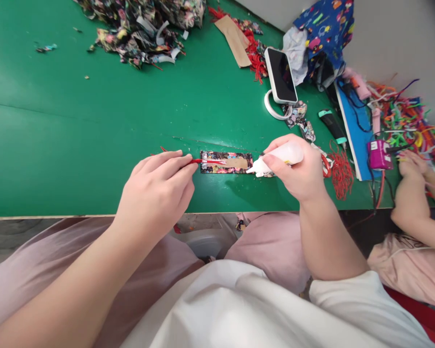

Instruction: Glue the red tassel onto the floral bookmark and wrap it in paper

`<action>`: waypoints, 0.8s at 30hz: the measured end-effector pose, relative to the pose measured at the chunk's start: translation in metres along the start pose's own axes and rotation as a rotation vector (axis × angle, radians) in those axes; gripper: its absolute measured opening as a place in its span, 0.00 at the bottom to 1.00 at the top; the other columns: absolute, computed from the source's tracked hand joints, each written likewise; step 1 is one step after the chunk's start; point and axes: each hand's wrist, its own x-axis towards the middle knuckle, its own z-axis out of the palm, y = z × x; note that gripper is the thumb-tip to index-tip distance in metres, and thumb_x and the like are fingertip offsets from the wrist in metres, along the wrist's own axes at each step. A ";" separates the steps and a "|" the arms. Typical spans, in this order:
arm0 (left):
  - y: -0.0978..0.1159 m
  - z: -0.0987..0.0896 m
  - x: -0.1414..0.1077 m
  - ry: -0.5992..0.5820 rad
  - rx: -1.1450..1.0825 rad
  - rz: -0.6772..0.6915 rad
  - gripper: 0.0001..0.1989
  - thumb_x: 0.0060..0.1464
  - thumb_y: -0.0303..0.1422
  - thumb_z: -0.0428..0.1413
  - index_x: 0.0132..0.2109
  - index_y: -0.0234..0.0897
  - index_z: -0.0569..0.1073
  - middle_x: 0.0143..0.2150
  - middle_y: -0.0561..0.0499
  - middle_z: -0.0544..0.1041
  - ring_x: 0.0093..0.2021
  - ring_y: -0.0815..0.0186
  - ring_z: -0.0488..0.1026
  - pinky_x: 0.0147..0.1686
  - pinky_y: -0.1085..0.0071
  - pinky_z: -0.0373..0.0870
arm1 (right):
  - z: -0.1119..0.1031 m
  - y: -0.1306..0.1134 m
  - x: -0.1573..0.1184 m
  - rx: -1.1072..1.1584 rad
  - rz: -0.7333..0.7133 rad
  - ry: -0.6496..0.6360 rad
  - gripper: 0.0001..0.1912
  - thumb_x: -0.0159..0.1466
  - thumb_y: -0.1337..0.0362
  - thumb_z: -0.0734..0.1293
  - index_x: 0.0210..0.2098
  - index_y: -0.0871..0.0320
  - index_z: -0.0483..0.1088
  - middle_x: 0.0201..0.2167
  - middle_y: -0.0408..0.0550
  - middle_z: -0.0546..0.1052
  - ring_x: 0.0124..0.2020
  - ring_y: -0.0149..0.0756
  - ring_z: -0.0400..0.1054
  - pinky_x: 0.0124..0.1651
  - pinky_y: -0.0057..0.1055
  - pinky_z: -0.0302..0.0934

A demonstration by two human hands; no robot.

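Note:
A small dark floral strip [241,169] lies flat on the green table, with a tan piece [235,163] along its middle. White glue shows on its left part, and a red cord [196,161] runs onto that end. My left hand [155,186] rests beside the strip's left end, its fingers closed on the red cord. In my right hand [304,169] is a white glue bottle [284,153], tilted with its nozzle at the strip's right end. The fingers wrap round the bottle.
Floral fabric scraps [141,34] heap at the back left. A phone [281,75], a tape roll [271,106], a box cutter [332,126] and red cords [341,169] lie right. Another person's hands [413,164] are at the far right, beside a purple plug-like box [379,154].

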 end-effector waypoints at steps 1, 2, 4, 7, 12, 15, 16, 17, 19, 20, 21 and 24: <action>0.000 0.000 0.000 0.003 0.001 0.000 0.13 0.55 0.27 0.48 0.46 0.38 0.72 0.48 0.47 0.75 0.51 0.57 0.69 0.51 0.56 0.65 | 0.001 -0.001 0.000 0.011 0.000 -0.003 0.14 0.53 0.51 0.68 0.27 0.55 0.68 0.24 0.42 0.73 0.21 0.30 0.64 0.23 0.29 0.59; 0.000 0.000 0.000 0.008 0.005 0.000 0.13 0.55 0.27 0.48 0.45 0.37 0.72 0.48 0.47 0.75 0.51 0.57 0.70 0.51 0.56 0.66 | 0.002 -0.001 0.001 0.020 -0.002 -0.005 0.14 0.53 0.51 0.68 0.27 0.55 0.68 0.23 0.42 0.73 0.21 0.30 0.64 0.23 0.29 0.60; 0.000 0.000 0.000 0.016 0.015 0.004 0.12 0.55 0.27 0.49 0.45 0.37 0.73 0.47 0.46 0.76 0.51 0.57 0.70 0.51 0.56 0.66 | 0.003 -0.002 0.002 0.032 -0.004 -0.008 0.14 0.53 0.51 0.68 0.27 0.56 0.68 0.23 0.41 0.73 0.21 0.30 0.64 0.23 0.29 0.60; 0.001 -0.001 0.000 0.017 0.021 0.008 0.12 0.55 0.27 0.48 0.45 0.37 0.73 0.47 0.47 0.76 0.50 0.57 0.70 0.50 0.56 0.66 | 0.005 -0.003 0.003 0.052 0.002 -0.018 0.14 0.52 0.51 0.69 0.27 0.55 0.68 0.22 0.41 0.72 0.20 0.29 0.62 0.23 0.30 0.59; 0.000 -0.001 0.000 0.013 0.022 0.009 0.12 0.55 0.27 0.48 0.45 0.36 0.73 0.47 0.46 0.76 0.50 0.57 0.70 0.50 0.57 0.67 | 0.009 -0.005 0.003 0.051 0.005 -0.030 0.14 0.52 0.51 0.69 0.28 0.54 0.68 0.24 0.42 0.72 0.21 0.30 0.62 0.22 0.30 0.58; 0.000 0.000 0.000 0.012 0.015 0.005 0.13 0.55 0.27 0.48 0.46 0.38 0.72 0.47 0.47 0.76 0.51 0.57 0.70 0.50 0.56 0.66 | 0.012 -0.009 0.003 0.047 0.002 -0.049 0.15 0.52 0.49 0.68 0.29 0.55 0.68 0.24 0.42 0.71 0.21 0.29 0.61 0.21 0.29 0.56; 0.000 0.000 0.000 0.012 0.012 0.005 0.14 0.55 0.27 0.48 0.46 0.38 0.72 0.47 0.47 0.76 0.51 0.57 0.70 0.50 0.56 0.66 | 0.014 -0.011 0.003 0.043 -0.003 -0.053 0.16 0.53 0.49 0.68 0.29 0.55 0.68 0.24 0.41 0.71 0.22 0.29 0.61 0.22 0.29 0.56; 0.000 0.000 0.000 0.011 0.010 0.006 0.14 0.55 0.27 0.48 0.46 0.38 0.72 0.47 0.47 0.76 0.51 0.57 0.70 0.50 0.56 0.67 | 0.015 -0.014 0.004 0.039 -0.008 -0.057 0.16 0.53 0.49 0.68 0.29 0.55 0.68 0.24 0.42 0.71 0.22 0.29 0.62 0.22 0.28 0.56; 0.000 0.000 -0.001 0.007 0.006 0.005 0.14 0.55 0.27 0.48 0.46 0.38 0.72 0.47 0.47 0.76 0.51 0.57 0.70 0.50 0.56 0.66 | 0.017 -0.018 0.005 0.047 -0.016 -0.068 0.17 0.53 0.48 0.67 0.29 0.56 0.67 0.25 0.42 0.71 0.22 0.29 0.62 0.22 0.29 0.57; 0.000 0.000 -0.001 0.006 0.004 0.004 0.14 0.55 0.27 0.48 0.46 0.38 0.72 0.47 0.47 0.76 0.51 0.57 0.70 0.50 0.56 0.66 | 0.018 -0.019 0.006 0.065 -0.018 -0.070 0.17 0.53 0.47 0.67 0.29 0.55 0.67 0.25 0.42 0.71 0.22 0.29 0.62 0.22 0.29 0.58; 0.000 0.000 -0.001 0.006 0.003 0.003 0.13 0.55 0.27 0.47 0.46 0.38 0.72 0.47 0.46 0.76 0.51 0.57 0.70 0.50 0.56 0.66 | 0.019 -0.018 0.007 0.094 -0.017 -0.067 0.17 0.54 0.47 0.66 0.29 0.55 0.67 0.25 0.42 0.71 0.23 0.29 0.63 0.23 0.29 0.58; 0.000 0.000 -0.001 0.016 0.003 0.005 0.13 0.55 0.27 0.48 0.45 0.35 0.73 0.47 0.46 0.76 0.51 0.57 0.70 0.51 0.57 0.66 | 0.022 -0.009 0.013 0.217 0.009 0.009 0.17 0.58 0.47 0.62 0.30 0.55 0.66 0.24 0.42 0.70 0.22 0.29 0.64 0.23 0.30 0.58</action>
